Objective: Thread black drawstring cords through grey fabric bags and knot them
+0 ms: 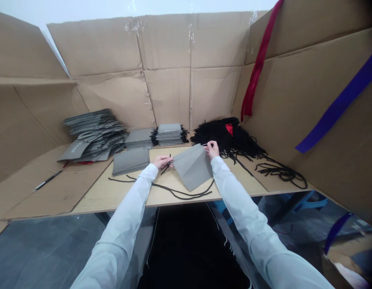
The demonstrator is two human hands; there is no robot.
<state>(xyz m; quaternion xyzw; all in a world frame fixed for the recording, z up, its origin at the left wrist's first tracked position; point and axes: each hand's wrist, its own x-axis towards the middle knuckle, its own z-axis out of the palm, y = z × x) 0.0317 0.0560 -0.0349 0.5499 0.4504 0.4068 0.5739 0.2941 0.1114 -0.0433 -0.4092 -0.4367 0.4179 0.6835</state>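
A flat grey paper bag [193, 168] is held tilted over the table between my two hands. My left hand [162, 161] is closed at its left corner, with a short black cord [166, 168] showing at the fingers. My right hand [212, 149] pinches near the bag's upper right edge, where a thin pale strand or tool juts from the fingertips; its kind is too small to make out. Loose black cords [186, 196] lie on the table below the bag. Just left of my left hand rests a low stack of grey bags [130, 161].
A tall pile of grey bags [97, 134] leans at the left. Behind stands a neat stack of corded bags [169, 134]. Right of it lies a heap of black cords [225, 138], with more cord [282, 170] trailing right. A pen [49, 180] lies left. Cardboard walls [168, 44] enclose the table.
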